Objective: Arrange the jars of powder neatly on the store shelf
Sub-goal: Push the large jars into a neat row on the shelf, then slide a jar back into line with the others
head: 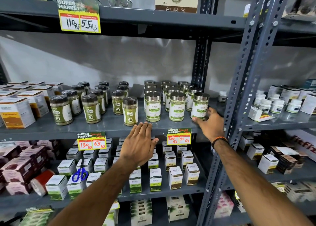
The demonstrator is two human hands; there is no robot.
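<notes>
Thirteen black-lidded jars (pixel 130 111), about twelve steel-lidded jars (pixel 153 106), three price tags (pixel 79 17), two hands (pixel 139 144).

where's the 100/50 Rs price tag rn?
Head view, right of centre: the price tag hangs on the middle shelf's front edge, below the silver-lidded jars, between the left hand and right hand.

Grey steel racking (pixel 246 75) (perforated uprights) against pale wall (pixel 102 59).

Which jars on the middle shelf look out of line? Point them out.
The front dark-lidded jar stands forward of its column and crowds the silver-lidded jars. The rightmost silver-lidded jar tilts slightly, with the right hand at its base. Nothing looks spilled.
</notes>
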